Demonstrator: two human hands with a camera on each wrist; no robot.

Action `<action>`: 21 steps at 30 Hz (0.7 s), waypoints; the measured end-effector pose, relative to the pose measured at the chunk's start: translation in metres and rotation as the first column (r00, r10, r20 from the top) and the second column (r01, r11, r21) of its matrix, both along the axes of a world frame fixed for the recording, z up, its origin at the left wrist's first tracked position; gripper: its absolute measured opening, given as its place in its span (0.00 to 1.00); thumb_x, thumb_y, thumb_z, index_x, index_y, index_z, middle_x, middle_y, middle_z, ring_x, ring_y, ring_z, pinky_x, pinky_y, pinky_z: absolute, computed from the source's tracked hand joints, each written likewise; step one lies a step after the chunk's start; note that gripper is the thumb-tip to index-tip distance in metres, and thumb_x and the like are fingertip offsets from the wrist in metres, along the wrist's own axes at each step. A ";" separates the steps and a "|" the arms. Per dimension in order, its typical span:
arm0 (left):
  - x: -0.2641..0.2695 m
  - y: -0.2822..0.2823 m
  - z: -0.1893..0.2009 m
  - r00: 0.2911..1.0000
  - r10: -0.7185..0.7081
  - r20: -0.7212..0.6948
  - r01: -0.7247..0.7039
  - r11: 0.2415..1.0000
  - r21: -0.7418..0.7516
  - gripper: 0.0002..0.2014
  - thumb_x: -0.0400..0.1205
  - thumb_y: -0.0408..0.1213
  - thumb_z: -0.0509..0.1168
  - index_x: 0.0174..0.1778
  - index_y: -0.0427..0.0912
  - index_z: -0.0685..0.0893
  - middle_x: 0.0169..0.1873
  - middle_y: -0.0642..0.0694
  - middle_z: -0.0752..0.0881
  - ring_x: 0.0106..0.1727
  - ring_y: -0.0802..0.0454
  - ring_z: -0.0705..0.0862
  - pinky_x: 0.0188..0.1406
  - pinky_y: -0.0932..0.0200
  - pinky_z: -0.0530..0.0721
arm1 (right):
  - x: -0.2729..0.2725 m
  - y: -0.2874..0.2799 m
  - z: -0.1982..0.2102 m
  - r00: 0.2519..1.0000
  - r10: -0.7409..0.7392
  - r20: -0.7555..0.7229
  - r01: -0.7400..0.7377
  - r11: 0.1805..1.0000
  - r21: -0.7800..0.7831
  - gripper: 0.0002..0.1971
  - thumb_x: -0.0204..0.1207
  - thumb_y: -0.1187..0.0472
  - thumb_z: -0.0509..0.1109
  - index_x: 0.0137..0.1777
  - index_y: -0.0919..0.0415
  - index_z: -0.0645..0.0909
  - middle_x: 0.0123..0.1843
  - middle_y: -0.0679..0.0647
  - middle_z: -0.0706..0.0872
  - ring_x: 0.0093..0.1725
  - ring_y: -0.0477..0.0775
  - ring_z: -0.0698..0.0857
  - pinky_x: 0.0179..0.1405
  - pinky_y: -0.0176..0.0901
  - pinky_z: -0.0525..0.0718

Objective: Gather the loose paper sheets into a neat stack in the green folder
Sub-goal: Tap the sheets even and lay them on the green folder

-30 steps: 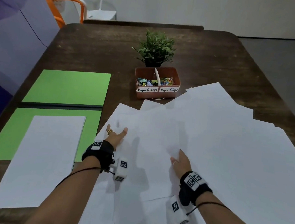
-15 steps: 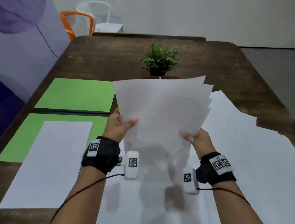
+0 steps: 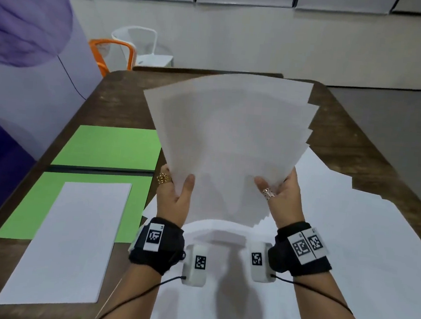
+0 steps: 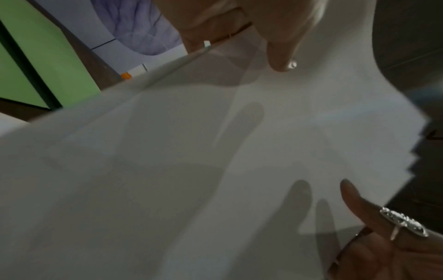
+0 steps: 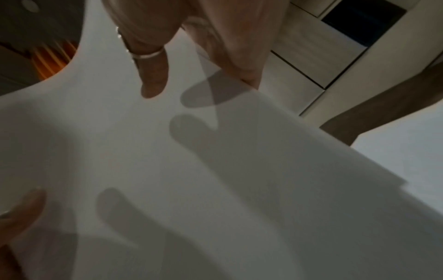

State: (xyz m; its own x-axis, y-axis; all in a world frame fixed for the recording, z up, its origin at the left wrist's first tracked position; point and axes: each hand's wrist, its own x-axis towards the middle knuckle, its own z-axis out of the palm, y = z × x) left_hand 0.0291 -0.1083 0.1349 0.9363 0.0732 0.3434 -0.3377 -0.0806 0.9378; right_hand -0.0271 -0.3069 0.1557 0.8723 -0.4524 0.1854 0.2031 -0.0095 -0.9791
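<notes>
Mid-gather: my left hand (image 3: 175,197) and right hand (image 3: 278,198) pinch a fanned sheaf of sheets (image 3: 231,140) upright above the table. Next, I judge: square edges, carry left to green folder (image 3: 47,203).

Wrists: we wear black bands (image 3: 157,243) with square-coded tags.
Cameras: white boxes (image 3: 196,265), black cables.
Fingers: our rings (image 3: 268,193), lower centre.

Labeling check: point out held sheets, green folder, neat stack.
held sheets (image 3: 229,140), head view, middle of front sheet.
green folder (image 3: 108,148), head view, bare far flap.
neat stack (image 3: 69,243), head view, middle of top sheet.
</notes>
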 end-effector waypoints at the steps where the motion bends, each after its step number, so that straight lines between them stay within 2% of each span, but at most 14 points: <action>1: -0.002 0.002 -0.002 1.000 0.008 0.015 -0.008 1.000 0.015 0.13 0.81 0.35 0.65 0.59 0.46 0.71 0.51 0.61 0.80 0.50 0.79 0.79 0.51 0.81 0.73 | -0.002 -0.001 -0.002 0.999 0.009 -0.032 -0.010 1.000 -0.027 0.21 0.70 0.66 0.75 0.59 0.49 0.72 0.57 0.49 0.85 0.58 0.45 0.85 0.58 0.38 0.82; 3: -0.004 0.003 -0.005 1.000 0.010 0.006 -0.010 1.000 0.015 0.15 0.81 0.36 0.65 0.61 0.43 0.71 0.52 0.55 0.83 0.51 0.74 0.81 0.54 0.75 0.77 | -0.005 -0.002 -0.008 0.997 -0.009 -0.074 0.005 0.999 -0.043 0.18 0.72 0.69 0.74 0.55 0.50 0.74 0.54 0.48 0.86 0.53 0.42 0.86 0.55 0.37 0.82; 5: -0.006 0.000 -0.005 0.999 0.022 -0.035 -0.021 0.999 0.032 0.15 0.82 0.36 0.64 0.63 0.38 0.73 0.50 0.48 0.83 0.51 0.61 0.83 0.53 0.67 0.80 | -0.007 0.000 -0.013 0.994 -0.057 -0.091 0.056 0.998 -0.016 0.14 0.75 0.70 0.71 0.56 0.54 0.77 0.51 0.49 0.86 0.46 0.36 0.86 0.47 0.30 0.83; 6: -0.007 -0.004 -0.003 0.999 0.035 -0.042 -0.033 0.998 0.047 0.14 0.83 0.35 0.62 0.63 0.36 0.73 0.50 0.46 0.83 0.49 0.56 0.83 0.51 0.66 0.81 | -0.007 0.001 -0.014 0.993 -0.077 -0.090 0.077 0.997 -0.002 0.13 0.75 0.69 0.70 0.56 0.55 0.78 0.51 0.49 0.86 0.44 0.35 0.86 0.43 0.28 0.83; 8: -0.012 -0.010 0.003 0.999 0.042 -0.022 -0.041 0.998 0.042 0.10 0.83 0.34 0.61 0.60 0.43 0.73 0.48 0.49 0.82 0.47 0.60 0.82 0.46 0.75 0.79 | -0.008 0.004 -0.015 0.994 -0.088 -0.068 0.091 0.995 0.041 0.12 0.75 0.70 0.70 0.52 0.53 0.80 0.49 0.49 0.87 0.43 0.37 0.87 0.41 0.28 0.84; 10: -0.014 -0.015 0.013 1.000 0.030 0.004 -0.030 0.999 0.016 0.11 0.83 0.33 0.62 0.56 0.50 0.69 0.46 0.53 0.81 0.47 0.65 0.81 0.42 0.81 0.76 | -0.009 0.006 -0.012 0.995 -0.096 -0.039 0.098 0.993 0.058 0.14 0.74 0.71 0.71 0.51 0.51 0.80 0.49 0.47 0.87 0.44 0.38 0.87 0.42 0.30 0.84; 13: -0.011 -0.011 0.015 0.998 0.016 0.066 -0.017 1.000 0.006 0.16 0.80 0.35 0.66 0.59 0.51 0.68 0.51 0.48 0.81 0.51 0.57 0.83 0.47 0.75 0.80 | -0.008 0.001 -0.008 0.994 -0.105 -0.023 0.106 0.994 0.037 0.19 0.70 0.72 0.74 0.52 0.48 0.77 0.50 0.45 0.87 0.48 0.38 0.87 0.48 0.33 0.86; 15: -0.009 -0.007 0.008 0.996 0.012 0.083 -0.014 0.999 0.029 0.17 0.79 0.37 0.67 0.60 0.55 0.70 0.53 0.49 0.80 0.53 0.58 0.82 0.49 0.73 0.81 | -0.008 -0.003 -0.012 0.995 -0.092 -0.050 0.093 0.996 0.017 0.20 0.71 0.74 0.73 0.54 0.49 0.76 0.51 0.45 0.86 0.49 0.39 0.86 0.48 0.33 0.85; 16: -0.009 -0.007 0.003 0.998 0.018 0.065 -0.022 0.998 0.053 0.16 0.80 0.37 0.66 0.61 0.52 0.71 0.51 0.49 0.81 0.51 0.60 0.82 0.48 0.77 0.79 | -0.007 -0.004 -0.015 0.994 -0.076 -0.081 0.076 0.997 0.001 0.18 0.73 0.74 0.71 0.55 0.51 0.76 0.51 0.46 0.86 0.50 0.42 0.86 0.48 0.32 0.84; 17: -0.009 -0.008 -0.001 0.999 0.033 0.030 -0.035 0.997 0.074 0.15 0.81 0.36 0.65 0.62 0.44 0.73 0.50 0.48 0.81 0.49 0.59 0.82 0.45 0.82 0.75 | -0.007 -0.004 -0.019 0.991 -0.063 -0.115 0.061 0.998 -0.016 0.17 0.75 0.73 0.69 0.58 0.54 0.76 0.52 0.48 0.86 0.52 0.46 0.85 0.49 0.33 0.84; 19: -0.009 -0.012 -0.003 0.997 0.070 -0.025 -0.068 0.994 0.091 0.16 0.82 0.33 0.63 0.64 0.31 0.73 0.48 0.46 0.80 0.46 0.54 0.81 0.40 0.87 0.71 | -0.006 -0.003 -0.023 0.985 -0.057 -0.165 0.053 0.998 -0.027 0.16 0.78 0.73 0.66 0.61 0.56 0.76 0.54 0.51 0.85 0.57 0.54 0.84 0.54 0.39 0.84; 21: -0.008 -0.016 0.003 0.997 0.076 0.005 -0.076 0.993 0.095 0.16 0.82 0.31 0.62 0.65 0.30 0.70 0.49 0.45 0.79 0.44 0.58 0.80 0.39 0.86 0.72 | -0.003 -0.001 -0.021 0.983 -0.076 -0.170 0.073 0.997 -0.023 0.16 0.79 0.73 0.65 0.62 0.55 0.75 0.56 0.52 0.84 0.59 0.55 0.83 0.60 0.47 0.81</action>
State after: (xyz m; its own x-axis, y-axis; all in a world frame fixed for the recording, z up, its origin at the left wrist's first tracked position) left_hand 0.0212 -0.1244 0.1376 0.9288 0.1113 0.3536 -0.3284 -0.1952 0.9241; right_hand -0.0301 -0.3082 0.1352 0.8557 -0.5156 0.0449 0.0316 -0.0345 -0.9989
